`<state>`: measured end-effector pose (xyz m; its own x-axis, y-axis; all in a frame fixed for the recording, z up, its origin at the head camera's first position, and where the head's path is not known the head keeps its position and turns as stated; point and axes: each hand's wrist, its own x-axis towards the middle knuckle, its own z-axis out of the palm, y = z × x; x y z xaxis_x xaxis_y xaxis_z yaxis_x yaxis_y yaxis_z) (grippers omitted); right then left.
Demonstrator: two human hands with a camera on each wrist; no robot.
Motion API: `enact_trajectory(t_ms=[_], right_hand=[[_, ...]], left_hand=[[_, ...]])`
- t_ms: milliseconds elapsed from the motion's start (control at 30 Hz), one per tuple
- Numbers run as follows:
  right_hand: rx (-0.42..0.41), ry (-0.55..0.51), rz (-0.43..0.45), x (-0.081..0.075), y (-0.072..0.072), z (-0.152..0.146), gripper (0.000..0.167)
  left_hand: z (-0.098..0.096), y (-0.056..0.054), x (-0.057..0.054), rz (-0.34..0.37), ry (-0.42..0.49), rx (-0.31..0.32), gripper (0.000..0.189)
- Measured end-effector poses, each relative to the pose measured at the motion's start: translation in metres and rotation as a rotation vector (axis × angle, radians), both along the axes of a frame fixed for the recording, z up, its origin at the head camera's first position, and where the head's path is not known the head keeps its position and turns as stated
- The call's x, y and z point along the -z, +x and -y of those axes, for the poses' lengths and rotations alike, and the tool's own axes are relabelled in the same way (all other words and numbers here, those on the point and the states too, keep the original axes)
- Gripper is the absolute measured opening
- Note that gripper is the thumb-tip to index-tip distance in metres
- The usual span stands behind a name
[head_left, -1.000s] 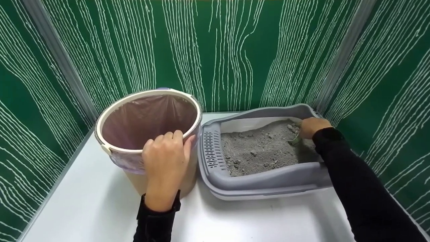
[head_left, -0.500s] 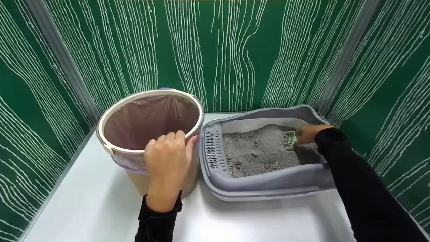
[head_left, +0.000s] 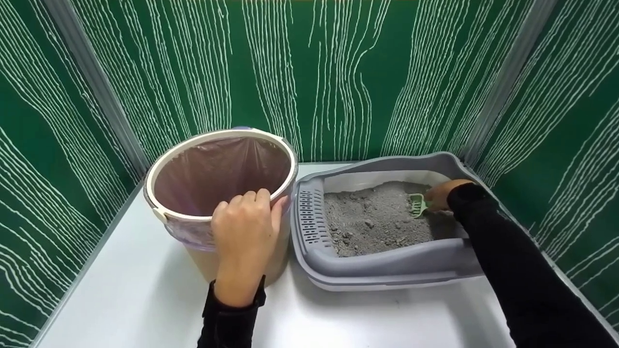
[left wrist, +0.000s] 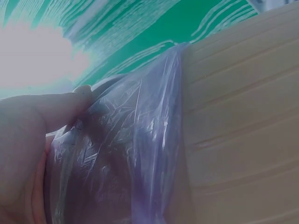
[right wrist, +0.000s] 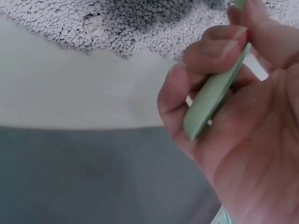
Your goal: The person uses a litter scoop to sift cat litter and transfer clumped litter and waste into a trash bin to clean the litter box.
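Note:
My left hand [head_left: 246, 229] grips the near rim of a beige trash can [head_left: 203, 258], fingers over the top edge and thumb outside. A thin purplish bag [left wrist: 154, 130] lines the can and folds down over its rim. My right hand [head_left: 442, 195] holds a green litter scoop [head_left: 418, 206] by its handle [right wrist: 212, 100], fingers curled round it in the right wrist view. The slotted scoop head is over the grey litter [head_left: 372, 217] near the right side of the litter box [head_left: 387, 263]. In the head view, the scoop's slots show no clump on them.
The can and litter box stand side by side on a white tabletop [head_left: 348, 319]. Green panels [head_left: 338, 96] with white wavy lines wall in the back and both sides, with grey posts at the corners. A slotted ledge [head_left: 313, 217] runs along the box's left end.
My right hand has brought the scoop up out of the litter at the right; clumps seen in it half a second ago no longer show. My left hand keeps its hold on the rim.

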<state>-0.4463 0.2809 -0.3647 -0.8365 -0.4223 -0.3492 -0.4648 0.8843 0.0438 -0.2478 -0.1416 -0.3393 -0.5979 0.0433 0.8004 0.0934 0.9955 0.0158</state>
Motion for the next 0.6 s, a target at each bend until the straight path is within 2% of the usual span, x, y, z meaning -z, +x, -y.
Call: enact_trajectory(t_ms=[133, 233, 400, 467, 600], right_hand=[[-0.036, -0.038, 0.002, 0.011, -0.008, 0.005, 0.025], [-0.080, -0.104, 0.035, 0.028, -0.024, 0.004, 0.014], [-0.173, -0.182, 0.083, 0.059, -0.050, 0.000, 0.015], [-0.197, -0.193, 0.074, 0.062, -0.052, 0.000, 0.013], [-0.148, -0.180, 0.131, 0.053, -0.043, 0.002, 0.013]], left_hand=[[0.001, 0.000, 0.000, -0.004, -0.002, 0.001, 0.043], [0.002, 0.001, 0.000, -0.012, 0.000, 0.004, 0.042], [0.001, 0.001, 0.001, -0.022, -0.001, 0.017, 0.041], [0.001, 0.001, 0.001, -0.023, 0.003, 0.020, 0.040], [-0.001, 0.001, 0.001, -0.020, 0.006, 0.022, 0.041]])
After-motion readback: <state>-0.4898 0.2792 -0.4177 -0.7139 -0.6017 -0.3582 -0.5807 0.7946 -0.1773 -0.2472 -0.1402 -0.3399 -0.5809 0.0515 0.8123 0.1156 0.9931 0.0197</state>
